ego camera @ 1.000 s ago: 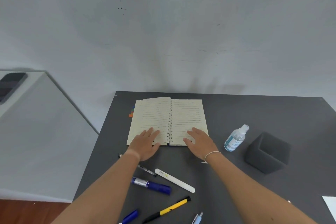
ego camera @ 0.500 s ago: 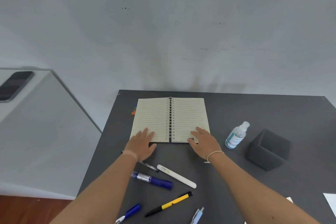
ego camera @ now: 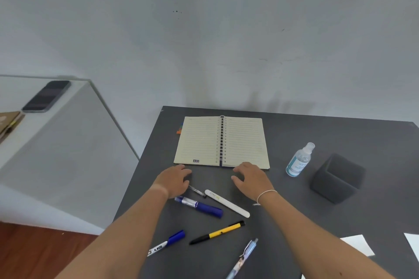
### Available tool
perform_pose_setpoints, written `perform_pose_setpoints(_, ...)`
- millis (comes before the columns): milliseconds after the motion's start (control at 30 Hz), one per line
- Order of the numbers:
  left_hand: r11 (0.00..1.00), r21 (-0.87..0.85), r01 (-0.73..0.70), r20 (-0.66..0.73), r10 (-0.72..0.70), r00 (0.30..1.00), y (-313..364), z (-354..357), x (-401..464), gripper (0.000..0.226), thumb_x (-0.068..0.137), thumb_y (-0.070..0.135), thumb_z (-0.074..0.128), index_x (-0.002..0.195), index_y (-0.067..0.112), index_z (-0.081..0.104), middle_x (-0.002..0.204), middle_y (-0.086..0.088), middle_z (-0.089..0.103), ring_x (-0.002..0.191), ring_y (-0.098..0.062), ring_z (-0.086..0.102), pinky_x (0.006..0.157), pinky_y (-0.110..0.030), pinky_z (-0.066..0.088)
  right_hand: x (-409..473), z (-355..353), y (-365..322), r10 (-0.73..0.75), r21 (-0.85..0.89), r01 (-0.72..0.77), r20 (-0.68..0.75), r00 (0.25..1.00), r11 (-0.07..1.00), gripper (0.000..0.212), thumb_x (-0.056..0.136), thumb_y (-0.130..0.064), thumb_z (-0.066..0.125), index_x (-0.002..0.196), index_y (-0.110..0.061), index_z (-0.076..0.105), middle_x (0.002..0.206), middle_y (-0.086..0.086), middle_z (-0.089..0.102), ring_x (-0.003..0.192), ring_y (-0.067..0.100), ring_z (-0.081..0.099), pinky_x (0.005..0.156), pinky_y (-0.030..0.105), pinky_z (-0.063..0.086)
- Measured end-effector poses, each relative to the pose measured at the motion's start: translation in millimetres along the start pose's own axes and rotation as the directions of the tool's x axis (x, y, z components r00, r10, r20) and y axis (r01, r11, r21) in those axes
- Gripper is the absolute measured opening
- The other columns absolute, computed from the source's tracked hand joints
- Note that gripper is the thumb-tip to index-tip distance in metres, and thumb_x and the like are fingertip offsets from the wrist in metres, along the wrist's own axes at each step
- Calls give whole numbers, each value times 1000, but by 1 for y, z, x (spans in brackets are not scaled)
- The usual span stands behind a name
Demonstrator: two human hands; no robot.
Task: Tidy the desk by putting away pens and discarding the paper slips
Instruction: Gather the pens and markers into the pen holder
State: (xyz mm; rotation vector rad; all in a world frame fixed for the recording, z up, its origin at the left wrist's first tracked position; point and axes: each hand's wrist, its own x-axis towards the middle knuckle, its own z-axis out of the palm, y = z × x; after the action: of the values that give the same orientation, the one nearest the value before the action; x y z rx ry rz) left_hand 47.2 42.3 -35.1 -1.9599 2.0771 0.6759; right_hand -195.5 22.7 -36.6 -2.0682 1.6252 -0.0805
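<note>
Notebook [ego camera: 221, 141]: open and flat at the far side of your desk [ego camera: 294, 210], lined pages up; this is the landmark for all places below.
Left hand [ego camera: 173, 180]: palm down just in front of the notebook's left page, fingers loosely curled and a little apart, holding nothing. You cover one end of the thin pen with it.
Right hand [ego camera: 251, 180]: palm down just in front of the notebook's right page, fingertips at the page edge, fingers spread and empty.
Thin pen [ego camera: 197, 191]: in front of the notebook, near your left hand, only its short end shows.
White pen [ego camera: 226, 203]: in front of the notebook, between your two wrists, lying slanted.
Blue marker [ego camera: 199, 206]: just beside the white pen, nearer to you.
Yellow pen [ego camera: 217, 232]: well in front of the notebook, slanted, black tip to the left.
Capped marker [ego camera: 166, 243]: left of the yellow pen, near the desk edge.
Light pen [ego camera: 243, 257]: nearest to you, partly cut by the picture's edge.
Slips [ego camera: 357, 244]: two white papers, far right of the notebook and near to you.
Bottle [ego camera: 299, 160]: upright, right of the notebook.
Holder [ego camera: 337, 179]: dark cube, right of the bottle.
</note>
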Motion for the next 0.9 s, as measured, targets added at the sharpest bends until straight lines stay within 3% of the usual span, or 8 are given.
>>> perform_pose_setpoints(233,1000,4,-22,-32,22,999,-20,11,-11,38,90,14,42,124,24,56,128,-2,53,119,-23,48,100,-38,42,-17,27,-21,-45,32,40,181,983,999,32,85,-36,56,112,-20,59,117,2,55,113,20,49,96,32,43)
perform_pose_setpoints(533,999,43,-4,-105,9,994,-37,13,-10,19,89,16,46,104,14,58,112,-9,55,107,-27,50,86,-36,44,-20,41,-24,22,7,-22,95,995,1000,14,84,-12,50,96,-12,56,108,11,57,102,28,52,84,34,42)
perform_pose_setpoints(733,985,-153,73,-110,-90,990,-57,9,-35,3,85,12,47,85,14,45,94,-6,48,81,-23,45,71,-30,36,-18,32,-47,1,72,-9,115,993,997,11,82,-12,50,85,-16,40,84,4,49,76,24,46,67,30,35)
perform_pose_setpoints(900,975,-167,148,-167,-176,970,-81,15,-60,21,92,11,35,97,4,55,107,-19,60,95,-35,56,78,-37,42,-16,40,-85,-168,67,160,144,975,985,6,89,-13,39,84,-14,37,83,7,47,74,26,44,65,31,33)
